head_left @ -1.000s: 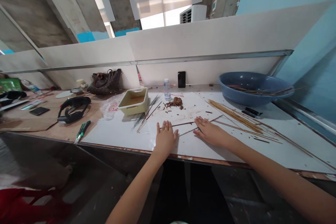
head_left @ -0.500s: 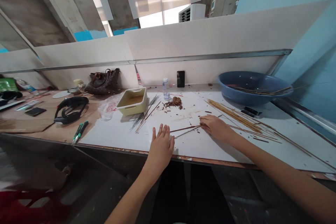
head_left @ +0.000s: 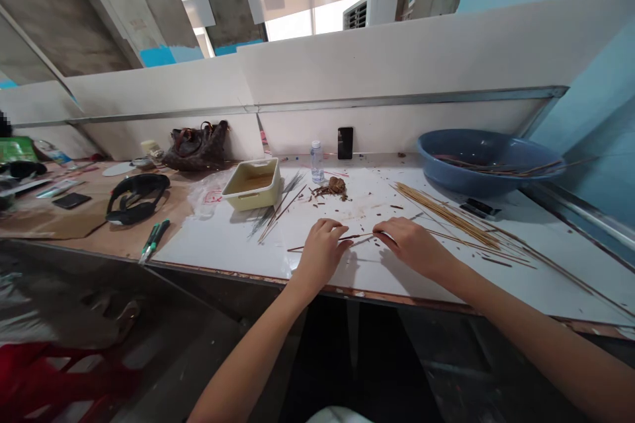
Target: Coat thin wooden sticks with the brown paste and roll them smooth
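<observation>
Left hand (head_left: 322,252) and right hand (head_left: 407,244), fingers pinched on a thin brown stick (head_left: 353,236) over the table (head_left: 213,248) — an uneven pull or hard squeeze could bend or snap something so slender

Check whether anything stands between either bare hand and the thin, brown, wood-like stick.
Nothing visible does: the left hand and the right hand both have fingers on the stick, and a bare length shows between them. The crumbly brown, clay-like lump lies farther back on the white sheet, out of the way.
</observation>
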Tool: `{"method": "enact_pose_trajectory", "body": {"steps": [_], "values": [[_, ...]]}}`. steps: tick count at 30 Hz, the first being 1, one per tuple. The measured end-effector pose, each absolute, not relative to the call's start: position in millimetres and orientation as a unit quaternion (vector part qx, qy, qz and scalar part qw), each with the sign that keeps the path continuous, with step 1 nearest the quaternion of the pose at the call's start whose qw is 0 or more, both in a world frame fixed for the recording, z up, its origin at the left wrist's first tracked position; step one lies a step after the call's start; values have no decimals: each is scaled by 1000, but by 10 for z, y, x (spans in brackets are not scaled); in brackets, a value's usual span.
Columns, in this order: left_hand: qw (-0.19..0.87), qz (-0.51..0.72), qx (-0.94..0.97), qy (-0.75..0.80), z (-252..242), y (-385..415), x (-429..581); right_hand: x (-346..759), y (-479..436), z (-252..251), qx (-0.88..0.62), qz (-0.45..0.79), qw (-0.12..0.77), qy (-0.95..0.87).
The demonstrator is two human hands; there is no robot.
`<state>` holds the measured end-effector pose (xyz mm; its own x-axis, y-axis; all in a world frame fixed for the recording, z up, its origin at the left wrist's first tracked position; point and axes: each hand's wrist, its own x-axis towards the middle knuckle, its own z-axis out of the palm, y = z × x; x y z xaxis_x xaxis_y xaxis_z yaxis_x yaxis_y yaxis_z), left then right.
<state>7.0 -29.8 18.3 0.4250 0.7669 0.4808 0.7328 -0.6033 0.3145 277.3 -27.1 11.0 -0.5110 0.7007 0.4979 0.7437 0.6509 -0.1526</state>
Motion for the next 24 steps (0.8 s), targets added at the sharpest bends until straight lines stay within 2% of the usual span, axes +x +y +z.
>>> {"method": "enact_pose_trajectory", "body": {"steps": [6,24], "values": [[100,302,848,423,176,-193,187,2717,-340,211,-421,-36,260,-868],[65,306,859,406,140,-137,237,2735,-346,159,-424,-21,285,-859]]}}
